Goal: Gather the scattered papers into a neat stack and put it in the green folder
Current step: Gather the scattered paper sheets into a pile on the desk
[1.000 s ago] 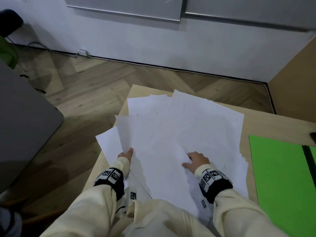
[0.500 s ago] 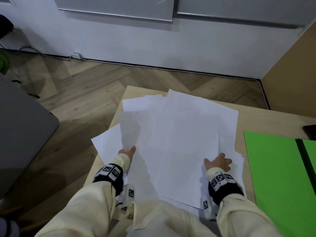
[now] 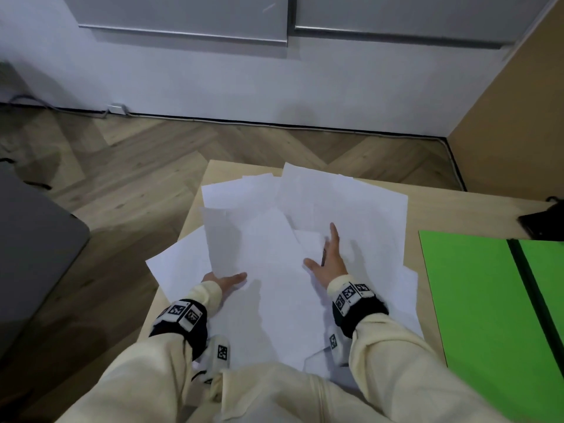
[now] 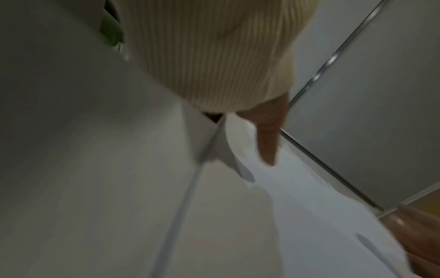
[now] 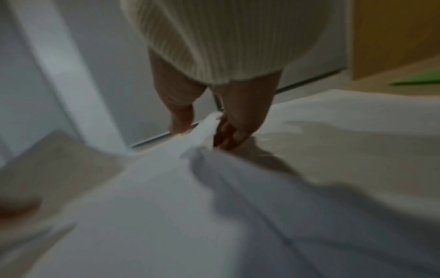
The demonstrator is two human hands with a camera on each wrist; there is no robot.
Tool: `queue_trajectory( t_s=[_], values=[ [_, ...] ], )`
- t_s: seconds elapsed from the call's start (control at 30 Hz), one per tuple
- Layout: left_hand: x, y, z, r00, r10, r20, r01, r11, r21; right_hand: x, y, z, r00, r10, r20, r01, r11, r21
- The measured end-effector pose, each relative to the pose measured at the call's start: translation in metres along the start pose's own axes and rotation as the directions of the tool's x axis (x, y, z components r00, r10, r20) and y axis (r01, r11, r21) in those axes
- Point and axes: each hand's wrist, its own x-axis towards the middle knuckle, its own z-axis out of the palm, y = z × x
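Note:
Several white papers lie fanned and overlapping on the wooden table. My left hand holds the near left part of the pile: its thumb lies on top and its fingers are hidden under a lifted sheet. My right hand rests in the middle of the pile with straight fingers pointing away from me. In the right wrist view a ridge of paper rises between its thumb and fingers. The green folder lies open and flat on the right, apart from both hands.
A black object sits at the table's far right, beyond the folder. One sheet hangs over the table's left edge. A grey piece of furniture stands on the wooden floor to the left. A white wall runs behind.
My right hand has left the right edge of the pile and moved forward and left to its middle. The upper sheets have shifted and bunched. The left hand stays in place.

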Motion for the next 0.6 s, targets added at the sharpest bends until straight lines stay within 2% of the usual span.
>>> queue_trajectory(
  t_s=[0.07, 0.1, 0.17, 0.2, 0.23, 0.27, 0.37, 0.47, 0.6],
  values=[
    [-0.001, -0.003, 0.006, 0.997, -0.013, -0.073, 0.014, 1.000, 0.013, 0.002, 0.012, -0.015, 0.983, 0.035, -0.179, -0.033, 0.999, 0.018],
    [-0.003, -0.004, 0.006, 0.995, -0.040, -0.094, 0.040, 0.999, -0.007, 0.000, 0.022, -0.028, 0.946, 0.090, -0.310, -0.111, 0.993, -0.050],
    [0.000, -0.008, 0.006, 0.993, -0.068, -0.099, 0.062, 0.996, -0.063, -0.007, 0.046, -0.063, 0.797, 0.219, -0.564, -0.366, 0.917, -0.161],
    [-0.001, -0.008, 0.005, 0.994, -0.066, -0.089, 0.060, 0.995, -0.074, -0.013, 0.058, -0.079, 0.729, 0.270, -0.629, -0.463, 0.871, -0.162],
    [0.001, -0.010, 0.005, 0.995, -0.065, -0.082, 0.057, 0.994, -0.094, -0.019, 0.068, -0.090, 0.697, 0.307, -0.648, -0.515, 0.843, -0.154],
    [0.000, -0.011, 0.005, 0.996, -0.053, -0.073, 0.046, 0.995, -0.089, -0.025, 0.074, -0.098, 0.702, 0.325, -0.634, -0.532, 0.831, -0.161],
    [-0.005, -0.009, 0.006, 0.999, -0.032, -0.032, 0.028, 0.992, -0.122, -0.030, 0.083, -0.100, 0.776, 0.355, -0.521, -0.489, 0.861, -0.142],
    [-0.013, -0.006, 0.012, 0.999, -0.019, -0.034, 0.018, 0.999, -0.038, -0.026, 0.078, -0.092, 0.848, 0.342, -0.404, -0.422, 0.898, -0.124],
    [-0.022, -0.008, 0.018, 0.999, -0.003, -0.037, 0.005, 0.999, 0.047, -0.021, 0.066, -0.070, 0.925, 0.319, -0.204, -0.372, 0.869, -0.328]
  ],
)
